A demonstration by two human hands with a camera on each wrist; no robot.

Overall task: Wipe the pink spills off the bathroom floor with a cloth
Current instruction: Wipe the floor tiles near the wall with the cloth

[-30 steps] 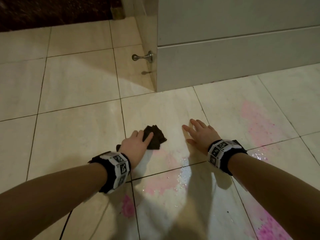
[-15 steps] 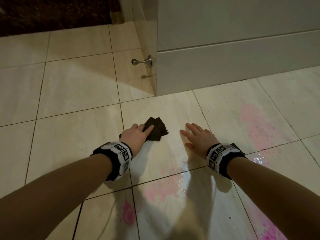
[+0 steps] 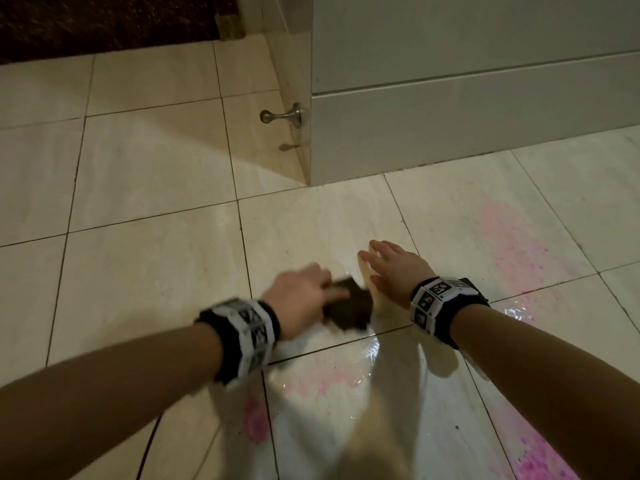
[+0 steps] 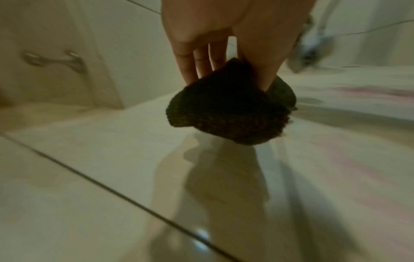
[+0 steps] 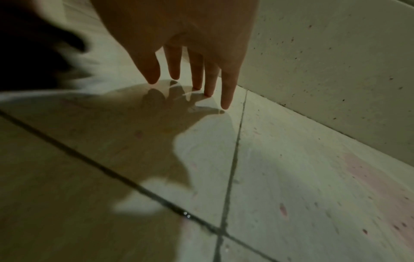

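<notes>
My left hand (image 3: 320, 292) grips a dark knitted cloth (image 3: 349, 308) against the beige tile floor (image 3: 156, 271), just above a grout line; it is motion-blurred. In the left wrist view the fingers (image 4: 201, 65) and thumb hold the bunched cloth (image 4: 230, 109) between them. My right hand (image 3: 379, 263) lies open and spread on the tile just right of the cloth, its fingertips (image 5: 154, 78) touching the floor. Pink spills show at the right (image 3: 512, 258), below the hands (image 3: 332, 379), near my left forearm (image 3: 254, 420) and at the bottom right (image 3: 543, 459).
A white panel base (image 3: 450, 126) runs along the back right. A metal door stopper (image 3: 280, 116) sticks out of its left side. A dark strip (image 3: 104, 22) borders the floor at the far left. Wet sheen (image 3: 372, 351) glistens under the cloth.
My left hand has swept the cloth back toward me and rightward, close to the right hand. The right hand has stayed planted on the tile.
</notes>
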